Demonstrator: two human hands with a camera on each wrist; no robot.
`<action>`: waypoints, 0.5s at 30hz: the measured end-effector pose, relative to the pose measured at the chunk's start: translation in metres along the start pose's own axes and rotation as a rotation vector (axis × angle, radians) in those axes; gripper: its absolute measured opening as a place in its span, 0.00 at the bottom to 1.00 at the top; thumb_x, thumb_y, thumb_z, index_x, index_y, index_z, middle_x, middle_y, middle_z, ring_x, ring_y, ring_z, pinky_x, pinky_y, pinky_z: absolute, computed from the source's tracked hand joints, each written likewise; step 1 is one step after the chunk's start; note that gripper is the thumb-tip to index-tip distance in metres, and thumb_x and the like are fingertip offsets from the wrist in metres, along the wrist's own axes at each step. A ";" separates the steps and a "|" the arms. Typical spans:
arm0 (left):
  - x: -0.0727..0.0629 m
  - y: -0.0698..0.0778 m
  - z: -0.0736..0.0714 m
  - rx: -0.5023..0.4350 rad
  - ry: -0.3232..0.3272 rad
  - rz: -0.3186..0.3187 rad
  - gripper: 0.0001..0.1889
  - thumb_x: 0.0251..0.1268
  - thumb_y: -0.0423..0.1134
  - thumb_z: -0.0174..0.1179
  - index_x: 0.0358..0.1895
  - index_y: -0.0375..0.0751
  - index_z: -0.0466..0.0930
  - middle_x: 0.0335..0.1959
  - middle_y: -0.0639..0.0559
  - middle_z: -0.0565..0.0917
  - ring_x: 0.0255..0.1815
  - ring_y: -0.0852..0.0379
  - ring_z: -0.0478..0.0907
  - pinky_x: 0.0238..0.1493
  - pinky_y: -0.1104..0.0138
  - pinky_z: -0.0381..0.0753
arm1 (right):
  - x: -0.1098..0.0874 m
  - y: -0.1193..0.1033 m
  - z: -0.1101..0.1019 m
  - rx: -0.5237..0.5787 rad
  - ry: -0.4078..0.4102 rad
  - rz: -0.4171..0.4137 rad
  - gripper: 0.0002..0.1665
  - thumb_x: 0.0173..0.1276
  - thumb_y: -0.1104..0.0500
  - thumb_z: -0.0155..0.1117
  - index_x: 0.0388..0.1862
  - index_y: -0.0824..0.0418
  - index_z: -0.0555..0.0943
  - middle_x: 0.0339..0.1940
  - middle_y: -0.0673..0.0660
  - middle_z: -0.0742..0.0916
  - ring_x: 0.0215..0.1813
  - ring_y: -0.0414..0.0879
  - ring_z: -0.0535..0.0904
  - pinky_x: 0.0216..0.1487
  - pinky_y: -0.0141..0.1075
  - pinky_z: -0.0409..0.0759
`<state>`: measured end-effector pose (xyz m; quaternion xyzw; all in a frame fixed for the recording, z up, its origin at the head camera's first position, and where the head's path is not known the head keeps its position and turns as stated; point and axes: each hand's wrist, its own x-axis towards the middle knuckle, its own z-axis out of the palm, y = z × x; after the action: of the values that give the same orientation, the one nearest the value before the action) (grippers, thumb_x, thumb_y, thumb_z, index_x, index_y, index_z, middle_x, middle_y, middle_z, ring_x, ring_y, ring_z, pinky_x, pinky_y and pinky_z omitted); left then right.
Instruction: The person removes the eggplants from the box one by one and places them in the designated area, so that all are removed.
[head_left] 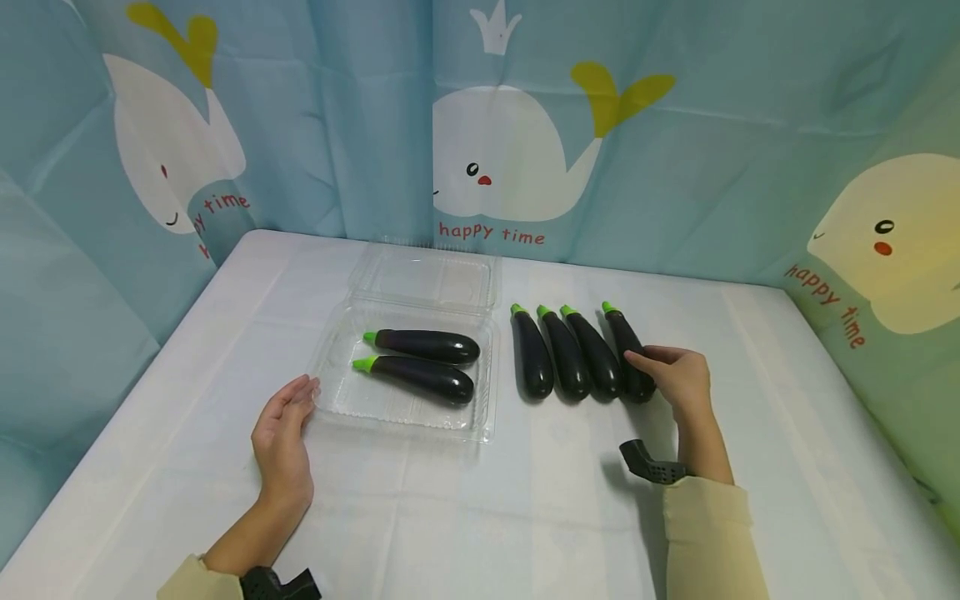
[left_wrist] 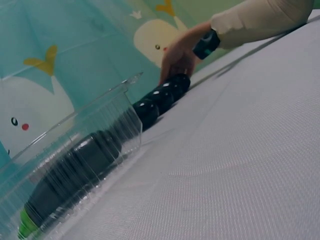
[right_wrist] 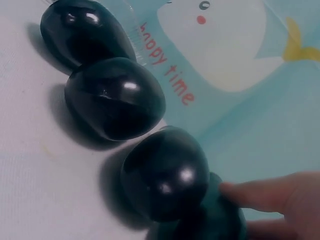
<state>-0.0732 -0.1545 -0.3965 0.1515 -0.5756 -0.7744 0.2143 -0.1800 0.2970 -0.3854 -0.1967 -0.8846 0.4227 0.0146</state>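
Two dark eggplants with green stems, the upper one [head_left: 427, 345] and the lower one [head_left: 420, 378], lie side by side in a clear plastic clamshell box [head_left: 405, 423]. My left hand [head_left: 282, 442] touches the box's left edge with its fingertips, fingers fairly straight. To the right of the box, several more eggplants [head_left: 567, 354] stand in a row, stems pointing away from me. My right hand [head_left: 678, 379] grips the rightmost eggplant [head_left: 624, 337] near its thick end, thumb on its upper side. The right wrist view shows a finger [right_wrist: 255, 194] against that eggplant, which another partly covers.
The box's lid [head_left: 423, 279] is folded back towards the rear of the white table [head_left: 525, 517]. Behind the table hangs a blue curtain [head_left: 375, 125] with whale prints, turning green at the right.
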 end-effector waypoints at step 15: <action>0.001 0.000 0.000 -0.004 0.010 -0.012 0.15 0.65 0.30 0.44 0.52 0.26 0.71 0.46 0.49 0.81 0.52 0.59 0.74 0.54 0.74 0.68 | 0.011 0.011 0.008 -0.052 0.008 -0.033 0.47 0.50 0.33 0.64 0.58 0.66 0.74 0.58 0.66 0.76 0.61 0.60 0.67 0.56 0.53 0.67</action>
<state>-0.0741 -0.1545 -0.3963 0.1582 -0.5720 -0.7762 0.2131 -0.1875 0.3017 -0.4003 -0.1841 -0.8984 0.3982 0.0200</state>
